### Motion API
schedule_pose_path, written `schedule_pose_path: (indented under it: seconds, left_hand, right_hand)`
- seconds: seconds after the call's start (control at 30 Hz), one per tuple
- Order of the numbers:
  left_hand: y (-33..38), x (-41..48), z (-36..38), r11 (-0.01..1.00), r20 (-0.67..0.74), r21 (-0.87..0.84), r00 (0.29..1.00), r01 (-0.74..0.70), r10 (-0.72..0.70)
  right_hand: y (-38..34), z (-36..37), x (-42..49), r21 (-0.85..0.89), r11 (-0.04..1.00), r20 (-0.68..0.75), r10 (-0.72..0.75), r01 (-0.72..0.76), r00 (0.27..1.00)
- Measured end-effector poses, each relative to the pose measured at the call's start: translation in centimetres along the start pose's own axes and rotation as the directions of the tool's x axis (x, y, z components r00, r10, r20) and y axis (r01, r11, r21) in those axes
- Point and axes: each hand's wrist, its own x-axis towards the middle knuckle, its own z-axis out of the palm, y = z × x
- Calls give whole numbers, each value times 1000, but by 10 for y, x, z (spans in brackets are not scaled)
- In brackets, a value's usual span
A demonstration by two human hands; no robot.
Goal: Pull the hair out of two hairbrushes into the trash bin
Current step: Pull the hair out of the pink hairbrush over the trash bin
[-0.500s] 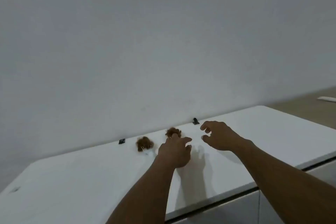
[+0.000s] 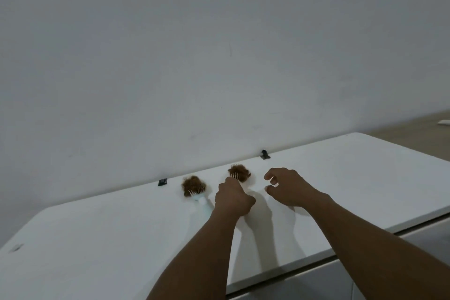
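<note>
Left hand reaches to 12 o'clock, fingers curled over the right brush — whether they clamp it is hidden. Right hand hovers beside it at 3 o'clock, fingers apart, empty. Two hair-filled brushes lie near the table's far edge; the left brush is untouched — bare tabletop on both sides.

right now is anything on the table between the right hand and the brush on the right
Nothing visible does. The right hand hovers open beside the right hairbrush, with only bare white table between them. The left hand covers that brush's handle from the near side.
</note>
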Motion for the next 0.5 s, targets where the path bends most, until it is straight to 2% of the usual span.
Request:
schedule_pose_path:
  seconds: [0.1, 0.23, 0.5]
  left_hand:
    - [3, -10, -10, 994, 6, -106, 1000, -5, 6]
    - [11, -34, -33, 971, -5, -197, 991, -133, 135]
    - [34, -106, -80, 880, 48, -387, 947, -275, 317]
  right_hand:
    - [-6, -14, -11, 11, 1000, -20, 28, -27, 999]
    - [-22, -41, -32, 65, 997, -80, 51, -45, 995]
    - [-56, -94, -100, 144, 990, -302, 41, 3, 953]
